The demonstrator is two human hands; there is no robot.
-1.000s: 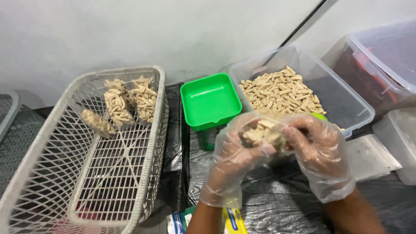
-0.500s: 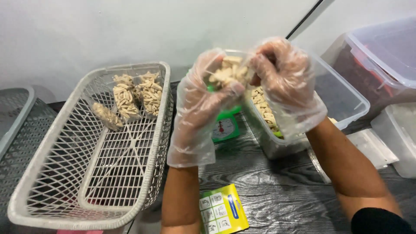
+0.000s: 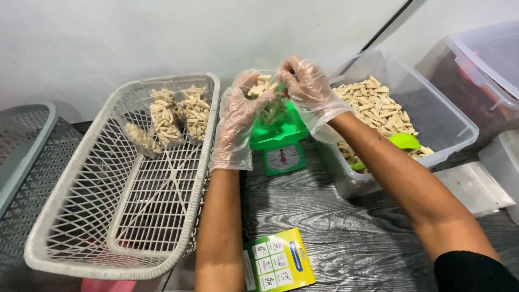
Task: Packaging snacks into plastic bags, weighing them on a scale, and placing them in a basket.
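My left hand (image 3: 238, 116) and my right hand (image 3: 306, 86), both in thin clear plastic gloves, together hold a small clear bag of beige stick snacks (image 3: 268, 100) just above the green tray of a small green kitchen scale (image 3: 280, 145). The fingers of each hand pinch the bag's top. To the right stands a clear plastic tub (image 3: 448, 143) holding many loose beige stick snacks (image 3: 373, 103) and a green scoop (image 3: 404, 140). On the left a grey plastic basket (image 3: 130, 178) holds three filled snack bags (image 3: 172, 116) at its far end.
A second grey basket (image 3: 24, 157) lies at the far left. Lidded clear containers (image 3: 476, 59) stand at the right, with a flat clear lid (image 3: 473, 186) below them. A yellow-green card (image 3: 278, 262) lies on the dark wood-grain table near my left forearm.
Both hands carried the snack bag up from near the table edge and forward, then lowered it over the green scale tray. The view shifted with my head.
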